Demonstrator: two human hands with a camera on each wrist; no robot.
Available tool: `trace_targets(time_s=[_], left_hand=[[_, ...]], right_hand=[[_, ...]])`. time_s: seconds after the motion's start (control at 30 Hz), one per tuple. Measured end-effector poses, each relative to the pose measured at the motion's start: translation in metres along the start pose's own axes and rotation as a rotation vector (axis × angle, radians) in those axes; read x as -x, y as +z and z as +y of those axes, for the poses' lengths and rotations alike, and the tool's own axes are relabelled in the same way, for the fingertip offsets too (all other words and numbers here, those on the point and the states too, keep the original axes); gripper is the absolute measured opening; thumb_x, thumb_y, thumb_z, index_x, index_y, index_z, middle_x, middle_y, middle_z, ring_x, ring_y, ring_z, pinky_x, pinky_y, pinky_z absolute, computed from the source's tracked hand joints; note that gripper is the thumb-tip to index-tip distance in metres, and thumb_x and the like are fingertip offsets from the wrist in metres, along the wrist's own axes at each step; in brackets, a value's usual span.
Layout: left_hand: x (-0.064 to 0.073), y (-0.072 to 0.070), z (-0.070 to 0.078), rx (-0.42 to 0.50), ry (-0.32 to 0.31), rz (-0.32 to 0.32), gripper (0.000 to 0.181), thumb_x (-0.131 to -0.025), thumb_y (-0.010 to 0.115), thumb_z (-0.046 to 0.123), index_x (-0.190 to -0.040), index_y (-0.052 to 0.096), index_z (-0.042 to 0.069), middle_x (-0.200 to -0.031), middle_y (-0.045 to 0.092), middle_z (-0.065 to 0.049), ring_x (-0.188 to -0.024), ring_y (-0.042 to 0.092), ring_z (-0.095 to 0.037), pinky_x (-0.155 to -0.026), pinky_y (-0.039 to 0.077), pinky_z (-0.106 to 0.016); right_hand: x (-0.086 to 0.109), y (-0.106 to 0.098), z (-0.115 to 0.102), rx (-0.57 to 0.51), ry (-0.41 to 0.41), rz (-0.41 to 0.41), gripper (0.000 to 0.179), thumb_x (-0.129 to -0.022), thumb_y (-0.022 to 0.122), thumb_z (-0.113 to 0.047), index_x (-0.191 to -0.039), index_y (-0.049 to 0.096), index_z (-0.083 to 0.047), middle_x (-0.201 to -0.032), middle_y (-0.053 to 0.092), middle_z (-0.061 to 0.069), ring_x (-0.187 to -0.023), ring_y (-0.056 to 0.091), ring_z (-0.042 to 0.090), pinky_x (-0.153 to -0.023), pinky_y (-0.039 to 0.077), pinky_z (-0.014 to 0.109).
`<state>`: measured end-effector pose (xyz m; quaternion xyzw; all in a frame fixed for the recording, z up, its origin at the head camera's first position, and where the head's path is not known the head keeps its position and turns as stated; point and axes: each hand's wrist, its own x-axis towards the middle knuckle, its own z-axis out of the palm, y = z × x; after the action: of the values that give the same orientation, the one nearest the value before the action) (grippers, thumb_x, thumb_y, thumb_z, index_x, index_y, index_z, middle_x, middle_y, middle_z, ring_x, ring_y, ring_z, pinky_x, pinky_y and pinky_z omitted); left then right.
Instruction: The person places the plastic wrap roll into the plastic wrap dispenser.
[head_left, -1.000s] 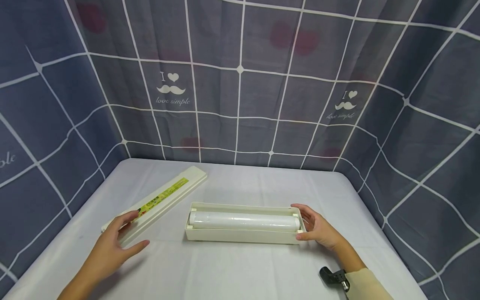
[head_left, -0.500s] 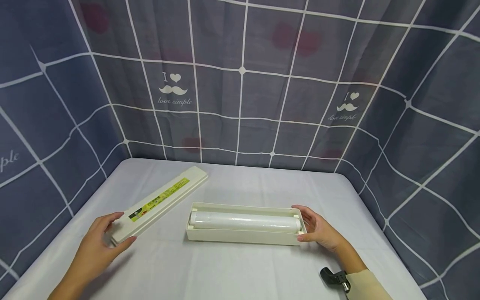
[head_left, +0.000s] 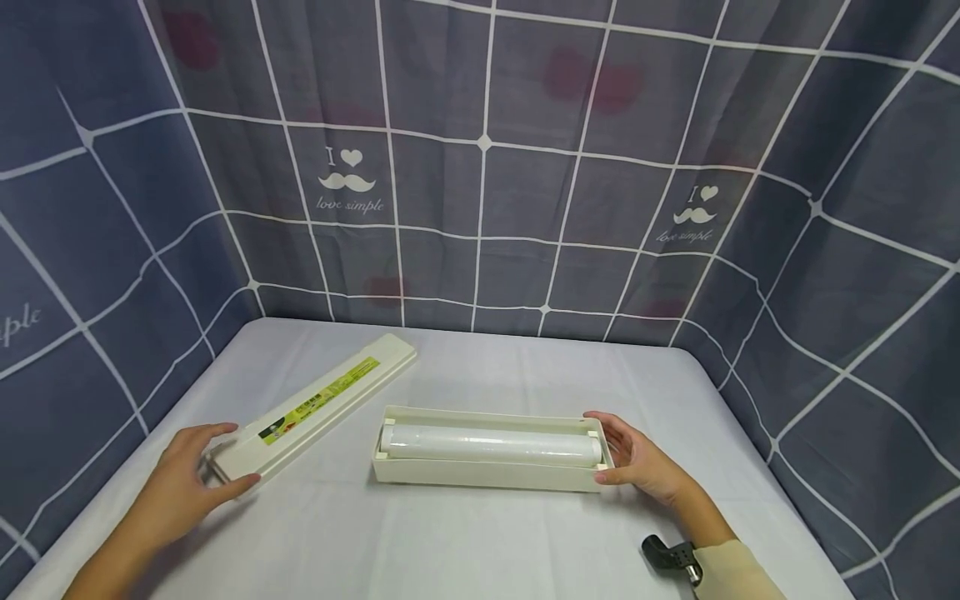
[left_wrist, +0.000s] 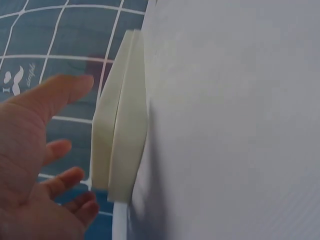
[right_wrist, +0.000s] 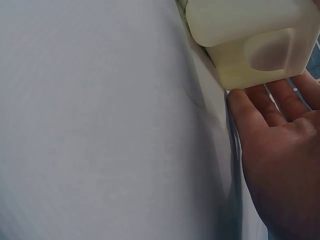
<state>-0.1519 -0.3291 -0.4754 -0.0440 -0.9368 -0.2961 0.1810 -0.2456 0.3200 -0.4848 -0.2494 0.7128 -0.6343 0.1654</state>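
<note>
A long off-white box (head_left: 487, 475) stands at mid-table with its top uncovered. Inside it lies a white, shiny roll (head_left: 491, 446), which looks like cling film. My right hand (head_left: 641, 461) grips the box's right end, thumb at the near corner and fingers at the far one; the right wrist view shows the box end (right_wrist: 260, 55) against the fingertips. Slanting on the left is the box's lid (head_left: 243, 450), with a yellow-green label (head_left: 318, 400). Around its near end my left hand (head_left: 180, 483) is spread, and the left wrist view shows a gap between fingers and lid (left_wrist: 127, 120).
A white cloth (head_left: 465, 550) covers the table. Dark grey-blue curtains (head_left: 517, 192) with white grid lines stand at the back and both sides. A black device with a metal piece (head_left: 671, 558) sits at the right sleeve (head_left: 731, 571).
My left hand has drawn back toward the lower left, from over the lid to around its near end, uncovering more of the label. The right hand and box have stayed in place.
</note>
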Motion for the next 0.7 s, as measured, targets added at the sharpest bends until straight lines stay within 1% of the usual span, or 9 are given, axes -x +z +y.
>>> trace_targets(time_s=[0.07,0.1,0.2,0.23,0.3,0.33,0.47,0.53,0.7], left_hand=[[-0.003,-0.002,-0.005,0.005,0.024,-0.02,0.085,-0.069,0.095,0.027,-0.138,0.053,0.0,-0.132,0.046,-0.031,-0.117,0.044,-0.049,-0.09,0.038,-0.053],[-0.004,-0.004,-0.007,0.007,0.033,-0.035,0.087,-0.068,0.095,0.027,-0.139,0.052,0.001,-0.133,0.046,-0.031,-0.118,0.044,-0.049,-0.092,0.037,-0.052],[-0.008,-0.006,-0.015,0.021,0.066,-0.075,0.093,-0.066,0.096,0.026,-0.142,0.049,0.001,-0.134,0.045,-0.03,-0.121,0.042,-0.045,-0.103,0.031,-0.025],[-0.009,-0.006,-0.017,0.025,0.079,-0.082,0.095,-0.065,0.097,0.026,-0.143,0.049,0.002,-0.134,0.046,-0.029,-0.121,0.043,-0.041,-0.1,0.026,-0.014],[-0.011,-0.007,-0.021,0.037,0.097,-0.105,0.099,-0.063,0.098,0.027,-0.144,0.047,0.002,-0.134,0.047,-0.027,-0.122,0.043,-0.029,-0.096,0.019,-0.001],[-0.012,-0.007,-0.023,0.041,0.105,-0.112,0.1,-0.062,0.099,0.027,-0.145,0.047,0.003,-0.133,0.048,-0.026,-0.121,0.043,-0.019,-0.089,0.014,0.005],[-0.016,-0.007,-0.027,0.033,0.115,-0.153,0.103,-0.061,0.099,0.032,-0.145,0.047,0.005,-0.132,0.051,-0.022,-0.111,0.036,0.011,-0.084,0.022,0.003],[-0.018,-0.007,-0.027,0.026,0.107,-0.174,0.103,-0.061,0.099,0.033,-0.146,0.047,0.006,-0.131,0.052,-0.021,-0.109,0.033,0.016,-0.082,0.027,-0.001],[-0.02,-0.007,-0.026,0.024,0.073,-0.235,0.104,-0.065,0.097,0.035,-0.148,0.044,0.005,-0.133,0.051,-0.021,-0.105,0.032,0.018,-0.079,0.032,-0.009]], right_hand=[[0.0,0.0,0.0,-0.002,0.001,0.0,0.098,-0.077,0.082,0.007,-0.155,0.021,0.011,-0.152,0.043,0.017,-0.132,0.052,0.004,-0.104,0.052,0.021],[0.0,0.0,0.0,-0.002,0.002,0.0,0.099,-0.077,0.082,0.006,-0.155,0.021,0.011,-0.153,0.042,0.019,-0.132,0.052,0.004,-0.104,0.052,0.021],[0.001,0.0,-0.001,-0.001,0.004,0.001,0.098,-0.078,0.082,0.006,-0.155,0.022,0.009,-0.154,0.039,0.023,-0.133,0.051,0.005,-0.104,0.052,0.021],[0.001,0.0,-0.001,0.001,0.004,0.002,0.098,-0.078,0.082,0.006,-0.155,0.022,0.009,-0.154,0.039,0.024,-0.134,0.051,0.005,-0.104,0.052,0.021],[0.001,0.0,-0.001,0.003,0.005,0.002,0.098,-0.078,0.082,0.006,-0.155,0.022,0.009,-0.154,0.039,0.024,-0.134,0.051,0.005,-0.104,0.052,0.021],[0.001,0.0,-0.001,0.005,0.005,0.003,0.098,-0.078,0.082,0.006,-0.156,0.023,0.009,-0.154,0.039,0.024,-0.133,0.051,0.005,-0.104,0.052,0.021],[0.001,0.0,-0.002,0.008,0.01,0.003,0.098,-0.078,0.081,0.006,-0.156,0.021,0.009,-0.154,0.04,0.021,-0.132,0.051,0.004,-0.103,0.052,0.021],[0.001,0.0,-0.002,0.007,0.011,0.001,0.098,-0.078,0.081,0.006,-0.156,0.021,0.01,-0.153,0.041,0.019,-0.132,0.052,0.003,-0.103,0.052,0.021],[0.0,0.0,-0.001,-0.003,0.006,-0.006,0.098,-0.078,0.081,0.006,-0.155,0.021,0.01,-0.153,0.042,0.018,-0.131,0.052,0.003,-0.103,0.052,0.022]])
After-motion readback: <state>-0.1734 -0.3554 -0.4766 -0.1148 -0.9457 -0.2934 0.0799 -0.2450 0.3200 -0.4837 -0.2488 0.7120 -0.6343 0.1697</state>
